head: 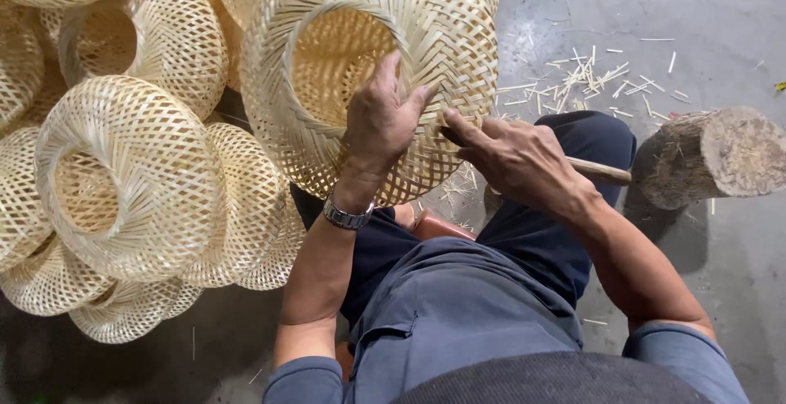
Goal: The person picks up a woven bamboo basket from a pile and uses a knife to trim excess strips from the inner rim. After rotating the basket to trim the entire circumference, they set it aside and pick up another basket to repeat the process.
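Observation:
A large round woven bamboo basket (434, 36) rests against my knees, its opening toward me. My left hand (381, 117), with a metal watch on the wrist, lies spread on the basket's rim, fingers at the edge of the opening. My right hand (516, 158) grips a wooden-handled tool (602, 172) and presses its hidden tip against the weave at the basket's lower right side. The handle end sticks out past my wrist over my dark blue trouser leg.
Several similar woven bamboo baskets (123, 175) are piled at the left. A short log stump (712, 154) lies on the grey concrete floor at the right. Bamboo trimmings (589, 76) are scattered on the floor beyond my knee.

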